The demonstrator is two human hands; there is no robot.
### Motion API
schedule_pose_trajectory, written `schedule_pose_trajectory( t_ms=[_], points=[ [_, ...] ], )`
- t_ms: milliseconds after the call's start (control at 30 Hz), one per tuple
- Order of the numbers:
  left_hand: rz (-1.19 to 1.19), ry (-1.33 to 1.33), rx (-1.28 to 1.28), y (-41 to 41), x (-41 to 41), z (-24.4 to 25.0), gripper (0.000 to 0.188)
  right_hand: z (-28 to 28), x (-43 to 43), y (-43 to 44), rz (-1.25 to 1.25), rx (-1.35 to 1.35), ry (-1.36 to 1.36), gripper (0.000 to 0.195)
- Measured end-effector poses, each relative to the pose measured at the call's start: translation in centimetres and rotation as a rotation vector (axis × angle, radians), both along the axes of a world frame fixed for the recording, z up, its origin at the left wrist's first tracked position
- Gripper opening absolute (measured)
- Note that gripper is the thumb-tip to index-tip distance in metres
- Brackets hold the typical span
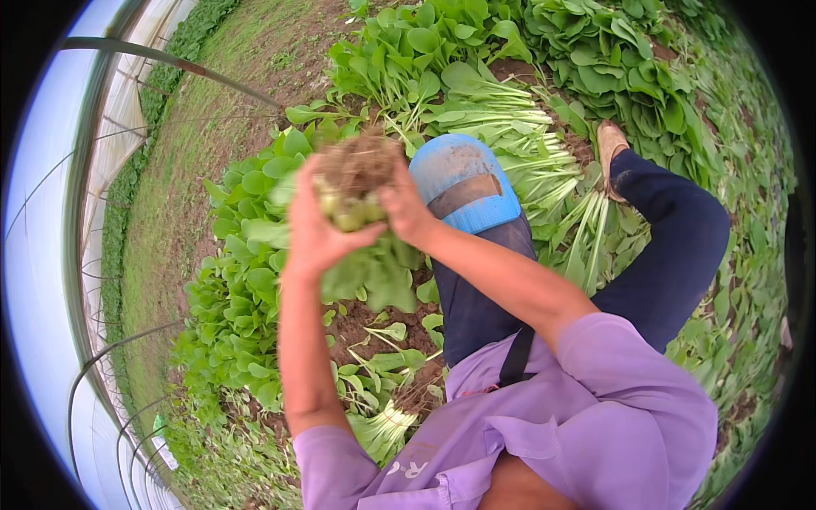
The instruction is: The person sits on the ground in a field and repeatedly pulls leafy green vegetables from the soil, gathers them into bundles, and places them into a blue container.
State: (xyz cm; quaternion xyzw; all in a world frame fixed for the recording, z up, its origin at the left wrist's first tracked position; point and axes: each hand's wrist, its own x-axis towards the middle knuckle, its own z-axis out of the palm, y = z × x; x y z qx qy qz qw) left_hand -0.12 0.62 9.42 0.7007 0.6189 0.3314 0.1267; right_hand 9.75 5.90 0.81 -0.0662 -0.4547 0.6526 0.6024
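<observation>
Between my two hands is a bunch of leafy greens (350, 210), its brown roots uppermost and its leaves hanging down, blurred. My left hand (310, 223) grips the bunch on its left side, the thumb across the pale stem bases. On the right side, my right hand (405, 207) presses against the roots and stems. A blue knee pad (468, 185), smeared with soil, is just right of the hands. Pulled greens (548, 146) lie in a row beyond the knee, white stems towards the foot. Another bunch with roots (389, 424) lies near my shirt.
Standing leafy plants (248, 268) grow to the left and ahead. Cut or pulled leaves cover the ground at right, beside a shoe (612, 150). Curved metal hoops (172, 58) and plastic sheeting (44, 191) of a greenhouse are at the far left, past a strip of soil.
</observation>
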Motion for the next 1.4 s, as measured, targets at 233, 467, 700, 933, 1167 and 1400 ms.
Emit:
schedule_pose_trajectory(
  t_ms=[233, 467, 700, 933, 1167, 1400],
  points=[
    [-0.035, -0.201, -0.237, 3.0, 5.0, -5.3, 0.098, -4.0, 7.0, 0.9, 0.069, -0.299, -0.026, 0.048],
    [0.017, 0.168, -0.251, 3.5, 6.6, -5.1, 0.1, -2.4, 6.6, 0.6, 0.088, -0.793, 0.297, 0.041],
    [0.148, -0.071, -0.34, 2.9, 6.4, -5.3, 0.096, -4.4, 5.9, 1.0, 0.019, -0.57, -0.043, 0.047],
    [0.154, 0.167, -0.427, 3.3, 7.3, -6.6, 0.099, -3.5, 8.0, 0.3, -0.218, -0.389, -0.311, 0.066],
    [0.103, 0.069, -0.381, 3.9, 7.1, -6.2, 0.104, -5.4, 7.2, 1.0, -0.125, -0.442, -0.258, 0.075],
    [0.194, 0.136, -0.435, 3.5, 6.2, -7.2, 0.095, -5.1, 11.0, 4.1, 0.05, -0.384, -0.391, 0.073]
  ],
)
